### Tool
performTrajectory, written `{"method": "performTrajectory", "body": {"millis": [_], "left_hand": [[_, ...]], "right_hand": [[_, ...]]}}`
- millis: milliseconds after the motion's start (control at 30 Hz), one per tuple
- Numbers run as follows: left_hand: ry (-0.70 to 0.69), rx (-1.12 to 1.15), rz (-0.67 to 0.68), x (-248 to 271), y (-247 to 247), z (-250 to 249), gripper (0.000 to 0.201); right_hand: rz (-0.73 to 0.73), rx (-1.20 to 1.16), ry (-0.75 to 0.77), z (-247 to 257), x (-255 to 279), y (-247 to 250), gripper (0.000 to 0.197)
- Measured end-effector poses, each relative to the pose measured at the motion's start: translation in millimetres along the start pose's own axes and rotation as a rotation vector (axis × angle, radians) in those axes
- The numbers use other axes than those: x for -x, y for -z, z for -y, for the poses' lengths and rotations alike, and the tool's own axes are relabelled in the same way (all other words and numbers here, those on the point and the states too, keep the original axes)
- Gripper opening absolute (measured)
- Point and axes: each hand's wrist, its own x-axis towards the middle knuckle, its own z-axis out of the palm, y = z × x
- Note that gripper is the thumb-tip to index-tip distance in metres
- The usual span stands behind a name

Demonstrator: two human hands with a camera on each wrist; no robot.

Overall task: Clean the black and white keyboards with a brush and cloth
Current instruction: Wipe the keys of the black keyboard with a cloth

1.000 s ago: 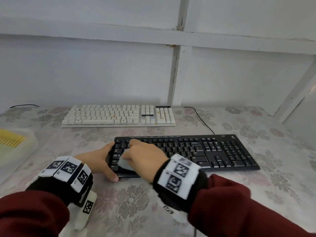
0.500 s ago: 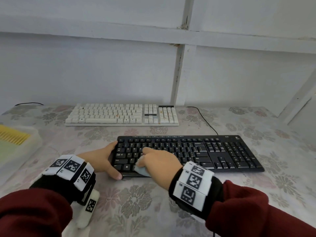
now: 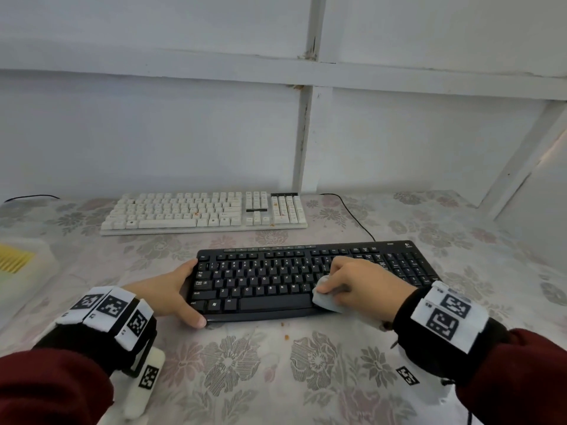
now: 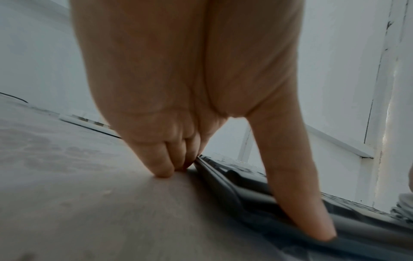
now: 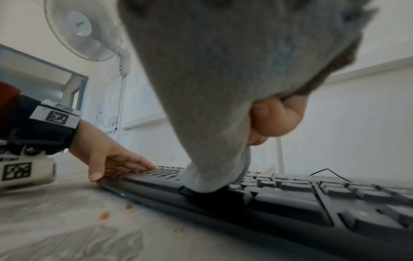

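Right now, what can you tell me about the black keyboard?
The black keyboard is a flat, full-size plastic board with white-lettered keys, lying on the flowery tablecloth in front of the white keyboard. The left hand braces its left end. The right hand presses a pale cloth onto its keys.

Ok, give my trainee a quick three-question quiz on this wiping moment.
1. True or false: the right hand grips a cloth on the black keyboard.
2. What does the left hand do? A) lifts the white keyboard B) steadies the black keyboard's left end C) holds a brush
3. Fill in: orange crumbs show on the ___ keyboard's keys.

Key: 1 true; 2 B; 3 white.
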Motion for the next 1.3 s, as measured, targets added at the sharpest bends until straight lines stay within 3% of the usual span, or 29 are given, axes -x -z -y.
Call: {"method": "performTrajectory", "body": {"millis": [133,300,467,733,933,1167,1300], "left_hand": [[-0.024,0.028,0.005,-2,1,3,0.148],[-0.015,0.008,0.002,-3,2,5,0.150],[-0.005,-0.007,-0.007,-4,3,9,0.150],[-0.001,-0.001,-0.011,-6,3,11,0.149],[-0.042,0.076,-0.001,-6,1,8,0.138],[-0.041,0.033,0.001,-5,1,8,0.139],[-0.021,0.022,-0.001,-4,2,8,0.146]], "right_hand": [[-0.001,0.030,0.025,-2,0,-11,0.025],[-0.117,0.137,0.005,-14,11,-28,0.018],[-0.197,0.159,-0.114,-50,27,-28,0.020],[-0.201,0.134,-0.215,-86,48,-14,0.029],[-0.201,0.090,-0.270,-93,51,-12,0.028],[-0.250,0.019,-0.479,-123,70,7,0.015],[-0.271,0.010,-0.610,-134,72,11,0.017]]}}
